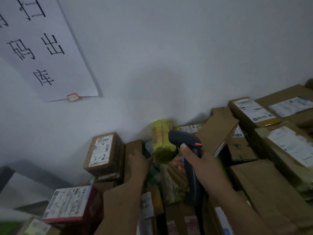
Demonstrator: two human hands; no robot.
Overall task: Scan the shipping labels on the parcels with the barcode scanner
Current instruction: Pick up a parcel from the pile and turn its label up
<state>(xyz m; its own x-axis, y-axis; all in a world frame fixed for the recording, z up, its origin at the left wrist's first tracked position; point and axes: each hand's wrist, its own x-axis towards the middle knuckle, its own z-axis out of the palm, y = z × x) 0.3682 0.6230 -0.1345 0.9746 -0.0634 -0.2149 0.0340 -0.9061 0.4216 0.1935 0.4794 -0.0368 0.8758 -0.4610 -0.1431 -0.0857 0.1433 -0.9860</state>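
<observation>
Parcels (264, 189) fill the lower half of the view — brown cardboard boxes stacked against a pale wall (169, 56), most of them to the right of the right hand and beyond it, several with white shipping labels facing up. A large sheet (42, 48) printed with black characters hangs on the wall, well up and left of the left hand, its bottom edge pinned by a small red-rimmed tag (73, 97).

To the left of the left hand a small box (104, 153) stands propped up, its label marked "3-2" by hand. Nearer the camera on the same side lies a red box (72, 204) with a label covering its top. Between the two hands, just beyond them, a yellow-green wrapped parcel (162, 141) stands upright near the wall.

Left hand (138, 162) reaches forward and rests on the edge of a brown box (134, 146), fingers curled over it; how firmly it grips I cannot tell. Right hand (201, 164) is wrapped around the handle of the scanner (188, 150) — a dark pistol-shaped unit with a red strip on its head, thumb lying along the top of the grip. The scanner head points away from the camera toward the yellow-green parcel, close to it, though contact cannot be judged.
</observation>
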